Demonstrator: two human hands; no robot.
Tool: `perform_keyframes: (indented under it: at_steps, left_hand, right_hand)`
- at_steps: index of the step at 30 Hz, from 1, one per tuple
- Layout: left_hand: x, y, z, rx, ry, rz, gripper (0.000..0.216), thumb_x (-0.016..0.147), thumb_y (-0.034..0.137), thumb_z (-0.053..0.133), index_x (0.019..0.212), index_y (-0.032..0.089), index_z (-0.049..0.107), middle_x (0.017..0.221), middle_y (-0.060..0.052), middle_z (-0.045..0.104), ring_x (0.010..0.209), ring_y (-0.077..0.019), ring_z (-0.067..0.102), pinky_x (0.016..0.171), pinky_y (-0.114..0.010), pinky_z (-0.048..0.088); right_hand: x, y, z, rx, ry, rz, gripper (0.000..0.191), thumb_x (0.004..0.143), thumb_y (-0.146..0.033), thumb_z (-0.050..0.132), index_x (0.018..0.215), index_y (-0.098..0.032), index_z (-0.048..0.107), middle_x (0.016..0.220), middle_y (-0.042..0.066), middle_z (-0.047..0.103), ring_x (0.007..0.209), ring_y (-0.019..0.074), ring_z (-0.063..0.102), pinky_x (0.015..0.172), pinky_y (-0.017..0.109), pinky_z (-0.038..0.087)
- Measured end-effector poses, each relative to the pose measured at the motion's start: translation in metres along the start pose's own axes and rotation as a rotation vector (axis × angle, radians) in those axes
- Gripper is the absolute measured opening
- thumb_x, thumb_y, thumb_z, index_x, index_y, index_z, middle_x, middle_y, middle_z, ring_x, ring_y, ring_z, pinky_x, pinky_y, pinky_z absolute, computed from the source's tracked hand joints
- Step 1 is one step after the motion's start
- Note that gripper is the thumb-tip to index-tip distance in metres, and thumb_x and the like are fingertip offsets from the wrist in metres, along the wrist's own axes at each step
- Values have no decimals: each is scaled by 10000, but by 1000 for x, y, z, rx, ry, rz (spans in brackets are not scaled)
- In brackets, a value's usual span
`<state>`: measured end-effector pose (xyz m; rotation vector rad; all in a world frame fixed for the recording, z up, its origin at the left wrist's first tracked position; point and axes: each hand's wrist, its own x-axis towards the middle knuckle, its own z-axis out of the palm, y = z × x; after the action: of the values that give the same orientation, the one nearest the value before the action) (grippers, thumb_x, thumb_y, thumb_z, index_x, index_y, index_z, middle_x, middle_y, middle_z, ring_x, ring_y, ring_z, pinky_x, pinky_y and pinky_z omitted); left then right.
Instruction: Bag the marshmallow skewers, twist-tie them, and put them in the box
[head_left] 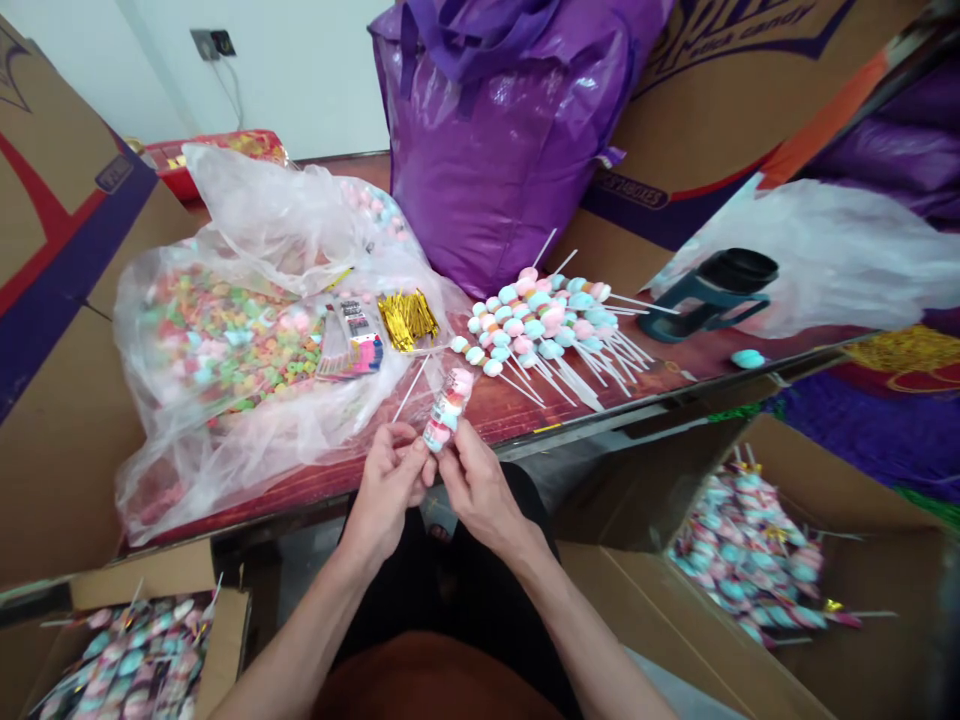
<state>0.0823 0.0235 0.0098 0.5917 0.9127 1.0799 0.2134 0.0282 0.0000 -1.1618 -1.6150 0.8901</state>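
Note:
Both my hands hold one candy skewer [448, 408] in a printed clear wrapper, above the table's front edge. Its pink, white, orange and blue pieces point up and away from me. My left hand [390, 485] pinches its lower end from the left, fingers curled. From the right, my right hand [480, 480] grips the same end with thumb and fingers. A pile of unwrapped candy skewers [536, 320] with white sticks lies beyond, to the right. Gold twist ties [409, 320] and a stack of printed wrappers [352, 345] lie to the left.
A clear plastic bag [255, 215] with loose ring candies [277, 355] covers the table's left. Behind stands a purple bag [510, 150]; a dark mug [705, 295] is at right. Wrapped skewers fill cardboard boxes at lower right [630, 610] and lower left [232, 640].

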Motion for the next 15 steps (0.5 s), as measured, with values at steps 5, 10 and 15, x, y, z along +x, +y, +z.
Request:
perform_keyframes:
  at_steps: [5,10,15]
  left_hand:
    - [-3,-13,1,252,124,238,245,827,410,730,875,171,708,663,13,562,607,-98,473,551,-209,364]
    - [6,0,-5,-40,69,-35,322,641,334,889,804,134,696,591,49,497,490,-34,351,456,-166,286]
    - [15,6,-9,-364,123,-248,427,507,173,949,803,120,646,647,71,499,465,12,351,411,-105,275]
  right_hand:
    - [0,-3,1,1,-30,145,82,950,-223,441,938,-223,521,845,17,584,775,179,548,734,301,437]
    - [-4,-2,-4,88,-73,192,147,994,-267,443,913,-233,561,744,-18,579,669,152,549,639,272,437]
    - [-11,4,0,-289,158,-231,274,993,-168,440,1107,-230,681,1058,95,712,964,218,662,825,342,481]
